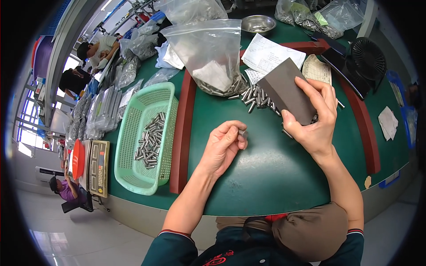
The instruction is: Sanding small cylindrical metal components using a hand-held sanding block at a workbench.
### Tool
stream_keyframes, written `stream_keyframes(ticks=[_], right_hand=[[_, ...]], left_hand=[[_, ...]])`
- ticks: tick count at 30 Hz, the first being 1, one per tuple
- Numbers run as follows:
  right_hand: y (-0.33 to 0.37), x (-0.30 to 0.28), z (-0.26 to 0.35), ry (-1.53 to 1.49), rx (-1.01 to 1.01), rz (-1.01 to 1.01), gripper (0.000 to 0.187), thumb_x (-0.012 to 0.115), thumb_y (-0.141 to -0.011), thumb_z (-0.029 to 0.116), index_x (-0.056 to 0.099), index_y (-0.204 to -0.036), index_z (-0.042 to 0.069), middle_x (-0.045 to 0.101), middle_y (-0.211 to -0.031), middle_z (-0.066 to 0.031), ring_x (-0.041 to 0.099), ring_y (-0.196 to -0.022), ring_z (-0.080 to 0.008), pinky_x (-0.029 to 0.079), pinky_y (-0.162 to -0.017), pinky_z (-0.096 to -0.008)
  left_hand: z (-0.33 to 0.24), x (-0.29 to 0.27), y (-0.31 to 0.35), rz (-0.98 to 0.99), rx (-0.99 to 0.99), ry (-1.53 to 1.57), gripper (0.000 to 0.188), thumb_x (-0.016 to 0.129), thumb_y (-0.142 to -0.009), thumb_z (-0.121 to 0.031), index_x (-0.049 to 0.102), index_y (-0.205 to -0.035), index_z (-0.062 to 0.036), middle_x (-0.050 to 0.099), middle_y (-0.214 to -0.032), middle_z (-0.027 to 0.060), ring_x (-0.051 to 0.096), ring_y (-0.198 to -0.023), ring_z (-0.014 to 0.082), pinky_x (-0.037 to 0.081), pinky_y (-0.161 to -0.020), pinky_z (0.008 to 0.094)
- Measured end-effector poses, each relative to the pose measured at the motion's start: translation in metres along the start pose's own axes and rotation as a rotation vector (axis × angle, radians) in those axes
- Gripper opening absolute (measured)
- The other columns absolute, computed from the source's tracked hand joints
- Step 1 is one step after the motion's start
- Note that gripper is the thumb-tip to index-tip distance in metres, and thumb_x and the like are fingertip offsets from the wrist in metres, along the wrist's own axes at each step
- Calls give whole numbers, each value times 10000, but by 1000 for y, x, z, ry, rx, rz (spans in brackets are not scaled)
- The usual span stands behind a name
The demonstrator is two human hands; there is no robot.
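The left hand [227, 144] is closed in a loose curl, thumb against bent fingers, with a short metal pin [242, 133] pinched so that its end sticks out on the right. The left forearm comes up from the lower edge and slants rightward, the wrist just above the bare part of the green bench [275, 181].

The right hand [320, 116] is spread wider, gripping a dark grey-brown rectangular block [288, 86] between the thumb, on the near side, and the long fingers, which lie along its right edge. The right forearm rises from the lower right and leans leftward to the wrist, so the block is tilted, one broad face toward the camera. Bits of metal show beside and beneath this hand, but the block and palm cover most of them, and I cannot tell whether the hand touches any.

Just left of the block, a loose pile of similar pins [256, 98] lies on the bench, against the mouth-up clear plastic bag [202, 48]. More pins lie in the green perforated basket [135, 188], left of the left hand, beyond a red-brown bar [182, 146]. A second red-brown bar [364, 128] stands right of the right hand.
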State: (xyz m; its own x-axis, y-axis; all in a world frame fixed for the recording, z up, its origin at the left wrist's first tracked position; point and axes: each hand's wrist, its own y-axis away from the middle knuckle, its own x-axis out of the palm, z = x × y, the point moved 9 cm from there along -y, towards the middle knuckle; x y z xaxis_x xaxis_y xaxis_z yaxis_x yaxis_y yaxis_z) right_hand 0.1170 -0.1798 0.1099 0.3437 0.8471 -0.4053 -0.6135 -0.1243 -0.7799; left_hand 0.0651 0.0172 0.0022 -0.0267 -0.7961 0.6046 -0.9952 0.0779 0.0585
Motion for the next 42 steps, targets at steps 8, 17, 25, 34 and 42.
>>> stream_keyframes(ticks=[8, 17, 25, 34, 42], right_hand=[[-1, 1, 0, 42, -5, 31, 603, 750, -577, 157, 663, -1159, 25, 598, -1070, -121, 559, -971, -260, 424, -865, -371], [0, 1, -8, 12, 12, -21, 596, 794, -540, 218, 689, -1109, 75, 589, -1055, -95, 554, -961, -252, 388, -842, -371], [-2, 5, -11, 2, 28, 10, 586, 793, -552, 204, 693, -1111, 60, 601, -1035, -105, 579, -944, -252, 413, -826, -364], [-4, 7, -14, -8, 4, 41, 559, 769, -607, 126, 672, -1148, 25, 591, -1045, -113, 569, -949, -236, 492, -814, -353], [-1, 12, -22, 21, 72, 92, 544, 763, -662, 135, 664, -1189, 41, 564, -1091, -109, 573, -992, -224, 480, -846, -354]], left_hand=[[-26, 11, 10, -115, 307, -632, 289, 601, -920, 39, 576, -1208, 37, 624, -923, 68, 615, -838, 116, 523, -782, 266], [-39, 32, 18, -123, 578, -1113, 371, 668, -831, 57, 588, -1191, 9, 673, -918, 86, 642, -807, 145, 520, -760, 280], [-40, 44, 14, 13, 498, -1635, 544, 652, -734, 111, 565, -1250, -38, 615, -807, 79, 603, -698, 197, 515, -663, 307], [-40, 22, 10, 6, 297, -1433, 567, 633, -702, 118, 548, -1242, -31, 582, -848, 75, 568, -760, 222, 499, -729, 342], [-50, 6, 15, -131, 324, -1549, 288, 606, -722, 80, 573, -999, 6, 568, -784, 126, 574, -754, 308, 467, -699, 410]])
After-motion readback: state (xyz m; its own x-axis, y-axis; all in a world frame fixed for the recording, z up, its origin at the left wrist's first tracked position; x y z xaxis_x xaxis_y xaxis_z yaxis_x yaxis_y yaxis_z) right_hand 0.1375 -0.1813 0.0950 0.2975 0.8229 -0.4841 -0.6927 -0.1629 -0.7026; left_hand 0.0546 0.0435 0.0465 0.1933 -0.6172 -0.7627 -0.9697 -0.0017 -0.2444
